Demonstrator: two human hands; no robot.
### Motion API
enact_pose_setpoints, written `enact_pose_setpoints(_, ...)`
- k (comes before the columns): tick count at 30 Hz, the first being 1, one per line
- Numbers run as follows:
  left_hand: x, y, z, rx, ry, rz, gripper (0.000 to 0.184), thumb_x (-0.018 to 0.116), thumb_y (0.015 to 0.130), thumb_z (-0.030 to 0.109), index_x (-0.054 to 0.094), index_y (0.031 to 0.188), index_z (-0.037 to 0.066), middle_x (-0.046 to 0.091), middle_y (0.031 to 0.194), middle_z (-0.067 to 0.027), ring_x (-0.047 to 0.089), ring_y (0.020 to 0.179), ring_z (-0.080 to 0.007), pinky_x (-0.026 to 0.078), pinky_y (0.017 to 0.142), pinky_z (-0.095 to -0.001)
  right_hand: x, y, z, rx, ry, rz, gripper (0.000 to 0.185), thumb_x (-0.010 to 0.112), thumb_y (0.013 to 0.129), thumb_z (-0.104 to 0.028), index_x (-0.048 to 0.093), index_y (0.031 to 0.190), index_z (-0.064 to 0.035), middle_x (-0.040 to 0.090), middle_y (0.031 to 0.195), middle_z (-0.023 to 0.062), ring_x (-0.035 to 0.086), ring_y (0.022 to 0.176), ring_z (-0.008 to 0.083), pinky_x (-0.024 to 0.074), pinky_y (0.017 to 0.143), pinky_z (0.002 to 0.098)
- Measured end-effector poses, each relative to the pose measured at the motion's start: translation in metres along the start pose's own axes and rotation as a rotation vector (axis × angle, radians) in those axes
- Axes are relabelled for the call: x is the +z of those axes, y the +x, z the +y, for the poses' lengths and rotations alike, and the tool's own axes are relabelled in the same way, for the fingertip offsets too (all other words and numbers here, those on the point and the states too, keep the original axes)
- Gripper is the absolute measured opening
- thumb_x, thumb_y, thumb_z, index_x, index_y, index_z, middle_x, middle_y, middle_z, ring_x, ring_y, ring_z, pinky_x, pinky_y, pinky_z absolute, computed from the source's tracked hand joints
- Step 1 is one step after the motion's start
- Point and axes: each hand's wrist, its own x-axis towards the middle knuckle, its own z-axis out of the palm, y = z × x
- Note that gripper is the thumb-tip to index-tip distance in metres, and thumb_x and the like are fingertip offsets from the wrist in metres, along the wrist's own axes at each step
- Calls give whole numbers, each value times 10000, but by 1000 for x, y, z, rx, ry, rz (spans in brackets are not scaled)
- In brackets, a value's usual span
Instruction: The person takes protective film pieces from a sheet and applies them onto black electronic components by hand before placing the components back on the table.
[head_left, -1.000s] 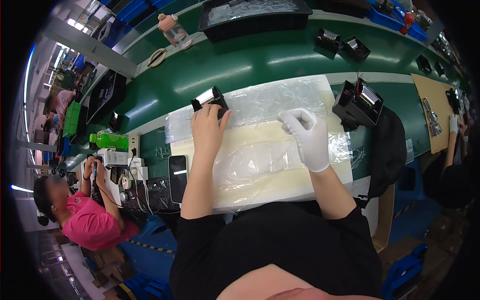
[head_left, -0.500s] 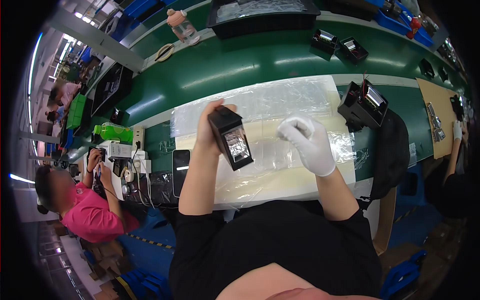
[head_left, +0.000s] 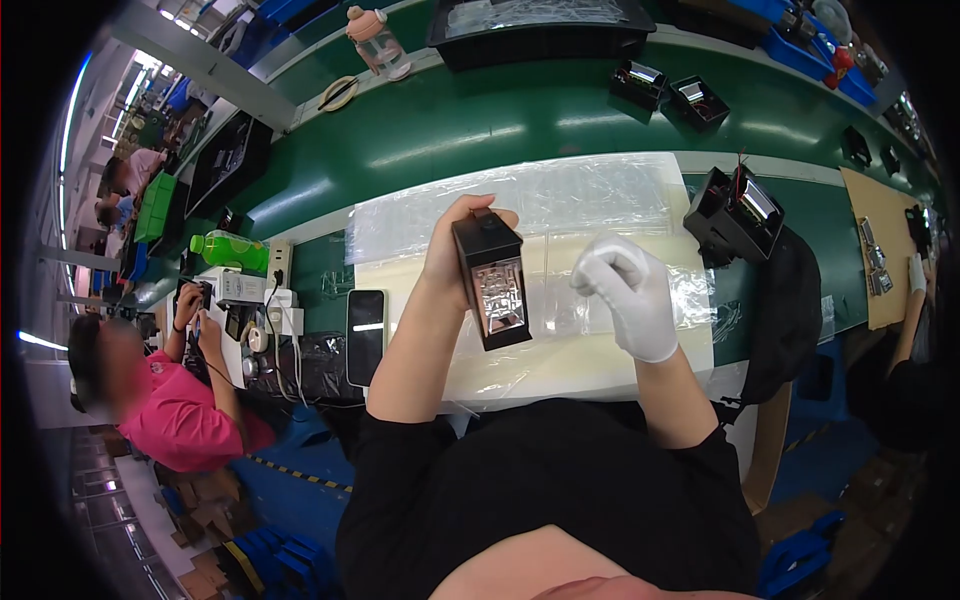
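My bare left hand is wrapped round a black box-shaped housing, which it holds up over the plastic-covered white pad. A shiny, reflective window faces me on the housing. In a white glove, my right hand hovers over the pad to the right of the housing, apart from it. Its fingers are curled together, and whatever they may hold is hidden. Beyond it on the right stands a larger open black housing with thin red wires. A black phone lies at the pad's left edge.
A pink-lidded bottle, a black tray of clear plastic pieces and two small black units are at the back. On the left are a green bottle, power sockets and a co-worker in pink. Another co-worker's arm shows at right.
My left hand has lifted the black housing from the pad's back left, brought it towards the middle and turned its window to face me. My gloved right hand stays curled nearby.
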Motion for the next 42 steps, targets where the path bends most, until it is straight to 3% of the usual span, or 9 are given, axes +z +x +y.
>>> enact_pose_setpoints(3,3,1,-5,-8,49,156,344,548,862,393,597,730,79,561,606,-65,482,423,-179,377,474,-266,0,-4,-5,-22,120,22,63,678,848,-72,687,810,-22,600,770,37,468,651,135,358,605,241)
enact_pose_setpoints(7,-15,9,-7,-132,-157,-273,344,547,854,389,604,740,69,565,618,-67,504,458,-184,380,475,-272,3,-3,-18,-66,-212,-77,78,641,837,-13,648,760,-5,601,770,54,462,640,137,352,601,239)
enact_pose_setpoints(13,-20,10,-11,-94,-103,-300,345,553,840,396,611,751,68,590,673,-72,550,552,-188,416,532,-293,-2,-2,-19,-71,-286,-90,55,678,836,-64,686,799,-25,595,740,44,472,626,140,372,590,254)
enact_pose_setpoints(17,14,6,-21,130,102,304,293,505,869,370,521,696,134,514,607,-42,415,457,-152,350,490,-282,-1,0,-15,-158,-346,-157,114,697,841,-98,660,766,-20,586,722,50,479,611,154,392,586,269)
enact_pose_setpoints(27,31,11,-32,197,39,466,310,519,835,396,584,796,95,574,682,-69,520,566,-186,413,581,-268,19,-7,-13,-355,-867,78,280,711,872,-193,595,683,-21,595,684,65,480,523,181,403,509,282)
enact_pose_setpoints(33,15,18,-43,207,46,352,338,539,824,401,618,862,74,615,740,-79,554,633,-192,433,629,-281,20,-4,-1,-310,-661,174,300,690,895,-208,592,673,-31,582,631,58,460,474,180,389,475,284)
enact_pose_setpoints(37,19,17,-43,63,67,482,339,549,822,386,637,910,71,646,813,-81,569,684,-192,442,673,-294,8,3,5,54,-290,163,274,661,915,-177,617,687,-31,572,592,40,449,456,179,404,495,290)
enact_pose_setpoints(40,4,27,-36,34,81,473,330,543,847,374,643,926,70,654,866,-74,586,749,-196,462,708,-318,-11,4,17,93,-279,194,213,644,902,-130,626,724,-15,591,649,51,460,501,169,404,536,277)
enact_pose_setpoints(42,-1,32,-19,429,195,463,350,495,924,406,618,916,79,625,947,-83,541,813,-191,418,797,-286,-24,1,21,133,-270,230,155,626,890,-84,634,761,1,609,707,63,470,547,159,405,576,264)
